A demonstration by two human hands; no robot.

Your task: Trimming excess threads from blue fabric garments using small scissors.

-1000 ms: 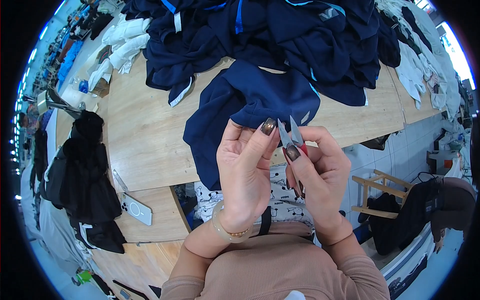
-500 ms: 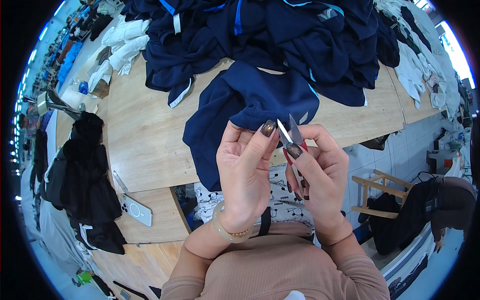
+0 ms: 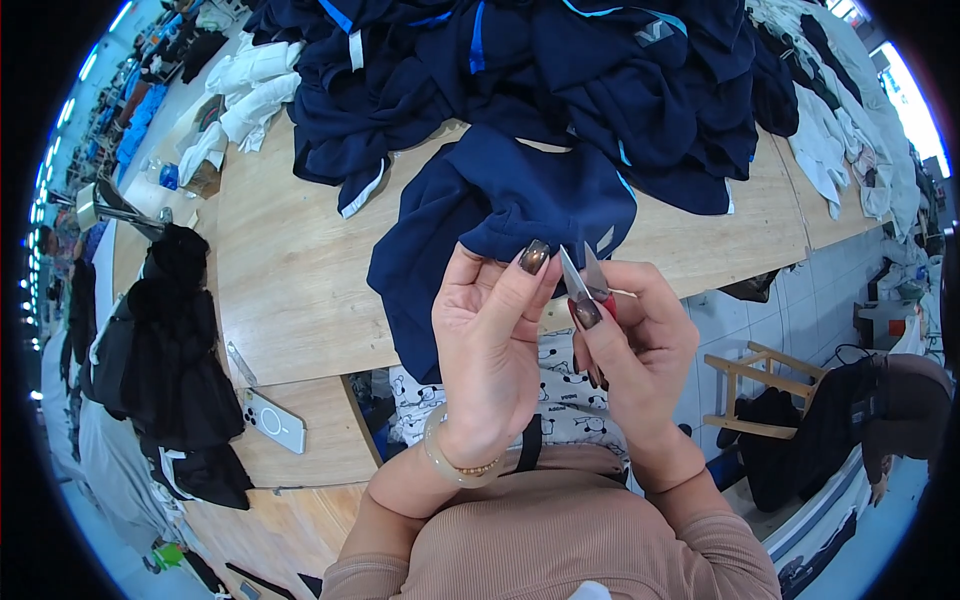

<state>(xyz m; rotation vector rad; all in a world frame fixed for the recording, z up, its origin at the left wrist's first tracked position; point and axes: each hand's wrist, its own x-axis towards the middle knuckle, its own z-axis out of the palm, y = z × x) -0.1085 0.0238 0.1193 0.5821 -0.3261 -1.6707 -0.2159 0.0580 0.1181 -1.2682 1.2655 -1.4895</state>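
My left hand [image 3: 495,325] pinches the near edge of a navy blue garment [image 3: 520,185] between thumb and fingers. The cloth spreads over the table beyond the hand, with a small grey patch and a light blue trim on its right side. In my right hand [image 3: 640,345] is a pair of thread snips [image 3: 583,282], red at the grips. Their two pointed blades stand apart, tips up, close to the fingertips of my left hand and in front of the cloth. Whether a thread lies between the blades is too small to tell.
Behind lies a large heap of navy garments [image 3: 520,80] on the wooden table [image 3: 290,270]. White cloth [image 3: 255,90] and black clothing [image 3: 165,360] are on the left, near a phone [image 3: 273,422]. On the right are a wooden stool [image 3: 760,385] and another person's dark sleeve [image 3: 905,400].
My right hand has turned slightly and the snips have dropped a little, their tips lower and somewhat right. The garment edge has barely shifted in my left hand.
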